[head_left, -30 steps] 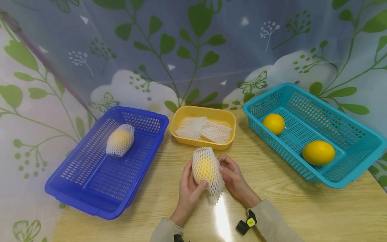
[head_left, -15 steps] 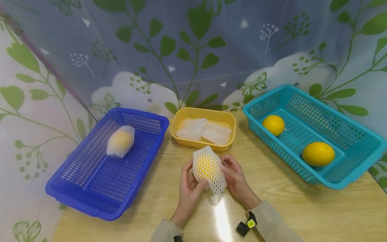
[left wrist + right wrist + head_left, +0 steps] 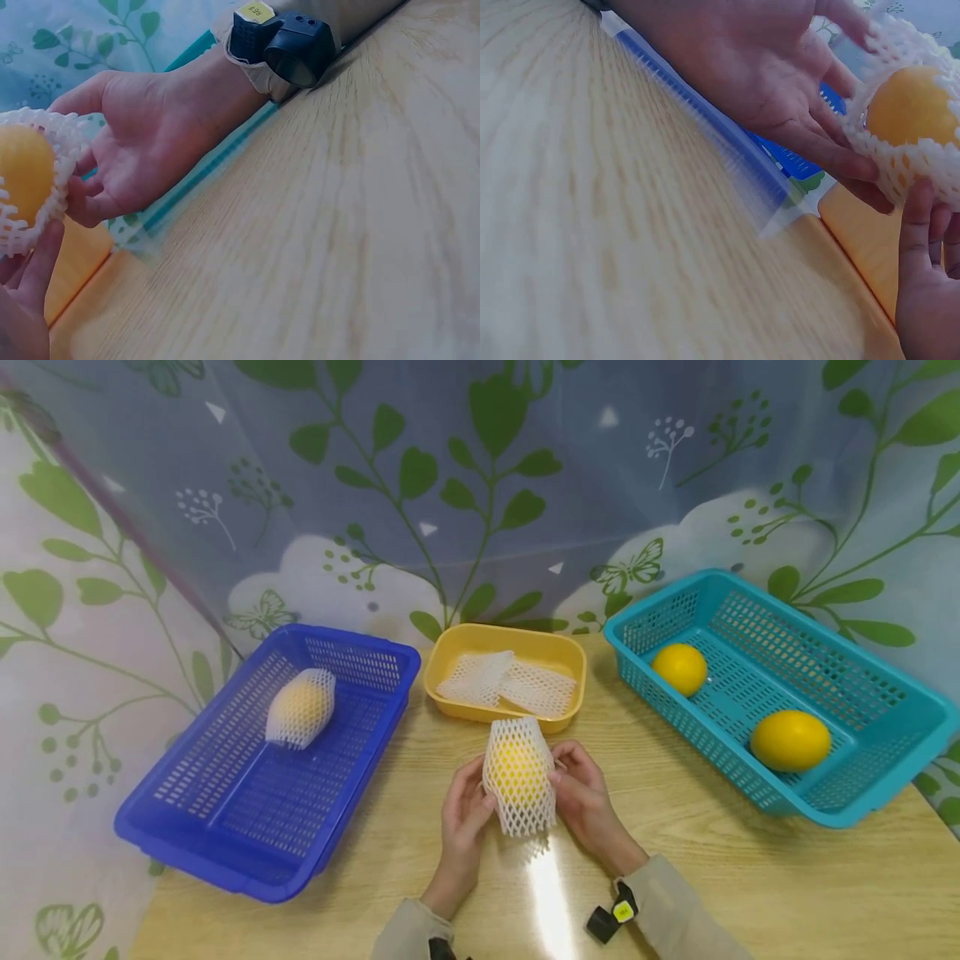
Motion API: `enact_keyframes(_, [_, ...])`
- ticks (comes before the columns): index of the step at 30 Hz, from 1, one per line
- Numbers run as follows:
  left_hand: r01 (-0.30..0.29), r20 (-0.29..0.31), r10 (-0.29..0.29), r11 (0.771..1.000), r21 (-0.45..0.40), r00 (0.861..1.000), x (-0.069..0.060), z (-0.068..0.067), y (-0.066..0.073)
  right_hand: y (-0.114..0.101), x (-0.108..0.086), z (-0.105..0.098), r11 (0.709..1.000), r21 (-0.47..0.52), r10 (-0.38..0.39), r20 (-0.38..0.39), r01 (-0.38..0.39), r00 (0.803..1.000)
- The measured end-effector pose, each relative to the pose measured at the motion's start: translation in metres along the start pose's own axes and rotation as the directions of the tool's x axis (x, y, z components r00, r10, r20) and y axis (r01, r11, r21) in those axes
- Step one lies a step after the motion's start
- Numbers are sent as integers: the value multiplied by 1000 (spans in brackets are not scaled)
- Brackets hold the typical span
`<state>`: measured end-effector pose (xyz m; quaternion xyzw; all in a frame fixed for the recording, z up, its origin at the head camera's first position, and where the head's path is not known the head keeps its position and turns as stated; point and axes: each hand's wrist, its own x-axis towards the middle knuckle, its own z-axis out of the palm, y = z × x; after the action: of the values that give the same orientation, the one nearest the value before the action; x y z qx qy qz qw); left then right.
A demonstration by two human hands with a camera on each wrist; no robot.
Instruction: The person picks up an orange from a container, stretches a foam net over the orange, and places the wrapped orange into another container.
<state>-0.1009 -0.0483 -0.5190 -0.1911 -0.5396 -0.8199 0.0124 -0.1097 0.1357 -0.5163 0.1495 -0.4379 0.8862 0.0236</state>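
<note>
A yellow oval fruit (image 3: 516, 770) sits inside a white foam net sleeve (image 3: 528, 821), held above the table between both hands. My left hand (image 3: 462, 831) holds the sleeved fruit from its left side, with the thumb on the net. On the other side, the fingers and thumb of my right hand (image 3: 588, 797) pinch the net's edge. Through the sleeve's open end, the left wrist view shows the bare fruit (image 3: 24, 169). The right wrist view likewise shows the fruit (image 3: 911, 109) with net around it. Fingers behind the sleeve are partly hidden.
A yellow tray (image 3: 504, 633) with flat foam nets (image 3: 536, 687) stands just beyond the hands. At left, a blue basket (image 3: 258, 814) contains one netted fruit (image 3: 302, 708). A teal basket (image 3: 720, 747) at right contains two bare yellow fruits (image 3: 790, 741). A patterned cloth (image 3: 480, 485) hangs behind.
The sleeved fruit has turned more upright, and the net's lower end, which trailed to the right, now spreads straight below the fruit. My left thumb has shifted toward the net's left edge.
</note>
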Motion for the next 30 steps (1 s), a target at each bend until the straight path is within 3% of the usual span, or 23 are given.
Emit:
enact_keyframes(3, [7,-3,-7,1000,14,1000,1,1,0,1,1,-1,1000,-14,-20,1,20,1000])
enact_keyframes(9, [64,-86,-54,991,115,995,2,3,-2,3,3,-3,997,-61,-53,47,56,997])
enact_keyframes(15, [55,-125,-38,990,132,991,4,3,-3,1,2,-2,996,-54,-62,61,65,996])
enact_keyframes(23, [152,-131,-133,978,142,982,2,2,-1,2,0,-4,990,-133,-57,-9,56,998])
enact_keyframes(30, [174,-102,-161,976,134,982,2,1,-3,4,0,-2,973,-229,-39,-95,16,995])
